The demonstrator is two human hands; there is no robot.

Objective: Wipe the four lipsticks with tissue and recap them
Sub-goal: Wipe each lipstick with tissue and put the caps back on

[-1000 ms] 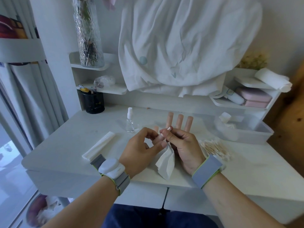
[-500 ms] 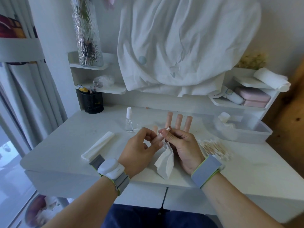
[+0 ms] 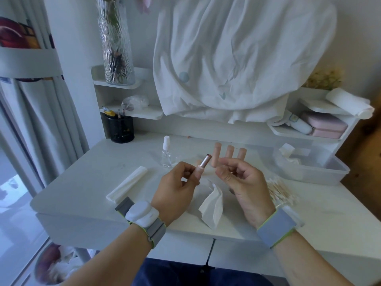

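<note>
Uncapped lipstick (image 3: 203, 165): pinched at its base by left hand (image 3: 175, 190), tilted up-right above the desk (image 3: 82, 182). Right hand (image 3: 245, 182): fingers loosely curled, holding nothing visible. Crumpled tissue (image 3: 212, 205): on desk between hands. Three peach lipsticks (image 3: 228, 152): upright behind.
</note>
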